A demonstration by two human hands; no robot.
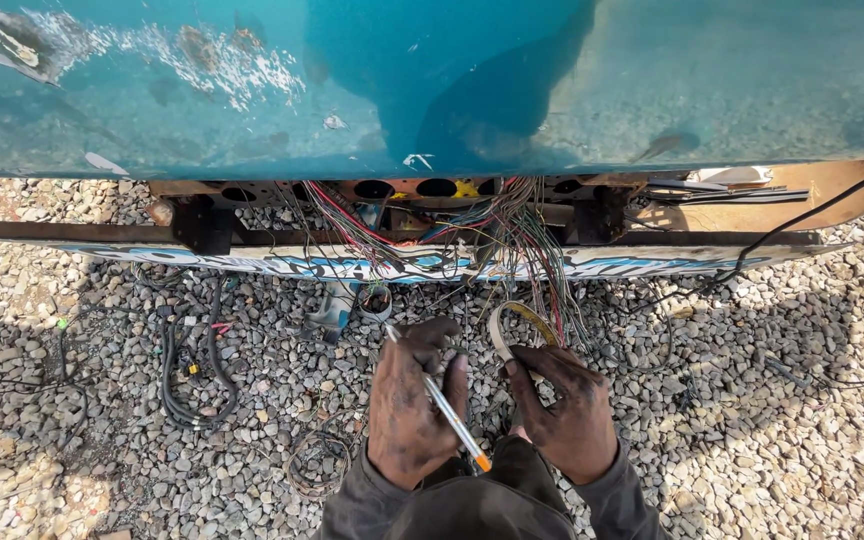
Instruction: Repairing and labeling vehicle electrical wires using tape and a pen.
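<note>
Gravel [752, 440] underfoot, left hand [407, 410] closed around screwdriver [447, 410], right hand [572, 415] pinching tape loop [512, 325] near tangled wires [522, 240] for reach.

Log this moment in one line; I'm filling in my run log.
left hand: holds screwdriver | right hand: holds pale strap | front: loose wires under teal panel | ground: gravel

Grimy bare hands, dark grey long sleeves [372, 500]

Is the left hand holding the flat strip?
No, the left hand holds a thin tool with an orange end; the right hand holds the strip.
</note>
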